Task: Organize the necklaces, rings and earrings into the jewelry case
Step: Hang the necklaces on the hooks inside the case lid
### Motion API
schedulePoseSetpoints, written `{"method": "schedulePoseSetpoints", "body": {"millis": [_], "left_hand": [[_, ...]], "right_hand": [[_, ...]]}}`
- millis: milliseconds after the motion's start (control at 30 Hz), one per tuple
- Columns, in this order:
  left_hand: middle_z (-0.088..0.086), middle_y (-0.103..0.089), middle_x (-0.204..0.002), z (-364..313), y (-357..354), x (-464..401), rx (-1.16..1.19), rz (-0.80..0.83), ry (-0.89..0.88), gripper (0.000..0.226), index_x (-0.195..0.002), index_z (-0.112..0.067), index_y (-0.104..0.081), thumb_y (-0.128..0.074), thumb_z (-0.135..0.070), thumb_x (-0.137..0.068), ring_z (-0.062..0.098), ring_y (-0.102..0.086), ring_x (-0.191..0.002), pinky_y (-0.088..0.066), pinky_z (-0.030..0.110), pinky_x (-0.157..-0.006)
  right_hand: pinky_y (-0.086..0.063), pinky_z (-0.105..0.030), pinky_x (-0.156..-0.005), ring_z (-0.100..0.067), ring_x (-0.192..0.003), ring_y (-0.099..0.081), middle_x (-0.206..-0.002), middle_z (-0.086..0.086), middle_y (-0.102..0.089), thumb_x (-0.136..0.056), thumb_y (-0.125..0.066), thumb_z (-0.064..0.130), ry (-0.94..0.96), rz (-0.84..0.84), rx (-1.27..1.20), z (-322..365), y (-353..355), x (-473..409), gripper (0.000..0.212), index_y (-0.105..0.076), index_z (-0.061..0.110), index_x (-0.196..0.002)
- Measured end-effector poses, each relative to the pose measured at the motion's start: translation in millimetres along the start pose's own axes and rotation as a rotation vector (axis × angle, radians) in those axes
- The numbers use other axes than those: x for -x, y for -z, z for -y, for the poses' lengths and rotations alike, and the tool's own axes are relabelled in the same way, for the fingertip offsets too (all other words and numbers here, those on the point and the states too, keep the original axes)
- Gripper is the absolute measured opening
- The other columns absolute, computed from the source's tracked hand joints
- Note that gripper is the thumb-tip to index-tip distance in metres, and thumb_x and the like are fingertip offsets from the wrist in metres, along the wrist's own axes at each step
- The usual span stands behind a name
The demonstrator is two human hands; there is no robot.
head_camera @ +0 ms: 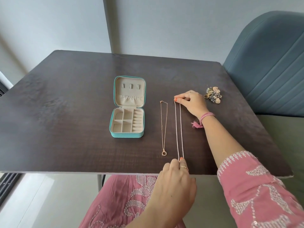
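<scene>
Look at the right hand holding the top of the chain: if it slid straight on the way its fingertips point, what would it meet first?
The right hand points left, so it would probably meet the pendant necklace's clasp end first, then the open jewelry case. Depth is uncertain.

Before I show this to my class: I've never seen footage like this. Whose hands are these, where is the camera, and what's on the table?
No machine here: a person wears a camera on the head, looking down at their own hands. On the dark table lie an open teal case, a pendant necklace, and a pile of rings and earrings. The right hand pinches the far end of a long chain; the left hand holds its near end, stretching it straight on the table.
</scene>
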State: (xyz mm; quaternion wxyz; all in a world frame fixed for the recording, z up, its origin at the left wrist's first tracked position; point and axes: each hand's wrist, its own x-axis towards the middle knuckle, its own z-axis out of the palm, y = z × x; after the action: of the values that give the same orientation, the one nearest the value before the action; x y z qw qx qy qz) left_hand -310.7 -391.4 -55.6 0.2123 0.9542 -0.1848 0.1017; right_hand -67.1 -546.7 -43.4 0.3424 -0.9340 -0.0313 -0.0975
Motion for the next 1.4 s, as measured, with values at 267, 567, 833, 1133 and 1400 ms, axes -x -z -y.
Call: {"method": "schedulePoseSetpoints", "body": {"millis": [267,567,833,1133,1400], "left_hand": [[-0.014,-0.053,-0.069,14,34,-8,0.241,-0.015,0.02,0.041,-0.108,-0.017,-0.069,-0.045,-0.04,-0.084,0.004,-0.057,-0.062,-0.044,0.013,-0.059],[-0.009,-0.061,-0.068,65,72,-27,0.472,-0.215,0.175,0.009,-0.089,-0.019,-0.07,-0.067,-0.012,-0.084,0.004,-0.058,-0.067,-0.041,0.005,-0.063],[-0.011,-0.07,-0.073,86,66,-20,0.857,-0.119,0.506,0.013,-0.084,-0.027,-0.069,-0.066,-0.015,-0.086,0.008,-0.063,-0.066,-0.052,0.019,-0.066],[-0.007,-0.07,-0.074,98,65,-17,0.935,-0.101,0.553,0.008,-0.085,-0.025,-0.07,-0.067,-0.018,-0.087,0.009,-0.063,-0.068,-0.054,0.029,-0.073],[-0.007,-0.071,-0.076,99,67,-17,0.97,-0.102,0.548,0.008,-0.085,-0.024,-0.071,-0.066,-0.018,-0.087,0.009,-0.063,-0.069,-0.054,0.034,-0.076]], "right_hand": [[-0.049,-0.026,-0.08,-0.01,-0.088,-0.064,-0.095,0.007,-0.07,-0.085,-0.07,0.038,-0.049,-0.015,-0.139,2,2,2,0.012,-0.076,0.032,-0.094],[-0.049,-0.018,-0.084,-0.006,-0.087,-0.063,-0.1,0.001,-0.072,-0.086,-0.068,0.019,-0.146,-0.007,-0.297,27,2,0,0.008,-0.074,0.022,-0.092],[-0.021,-0.034,-0.077,-0.019,-0.105,-0.054,-0.095,0.013,-0.067,-0.088,-0.061,0.036,-0.025,0.08,0.354,63,-9,-2,0.015,-0.075,0.033,-0.091],[-0.022,-0.036,-0.078,-0.017,-0.103,-0.056,-0.098,0.012,-0.069,-0.091,-0.059,0.037,0.022,0.138,0.474,76,-16,-5,0.014,-0.074,0.034,-0.09],[-0.029,-0.04,-0.089,-0.025,-0.117,-0.048,-0.119,0.0,-0.057,-0.098,-0.044,0.027,0.006,0.195,0.501,74,-23,-2,0.024,-0.067,0.028,-0.104]]}}
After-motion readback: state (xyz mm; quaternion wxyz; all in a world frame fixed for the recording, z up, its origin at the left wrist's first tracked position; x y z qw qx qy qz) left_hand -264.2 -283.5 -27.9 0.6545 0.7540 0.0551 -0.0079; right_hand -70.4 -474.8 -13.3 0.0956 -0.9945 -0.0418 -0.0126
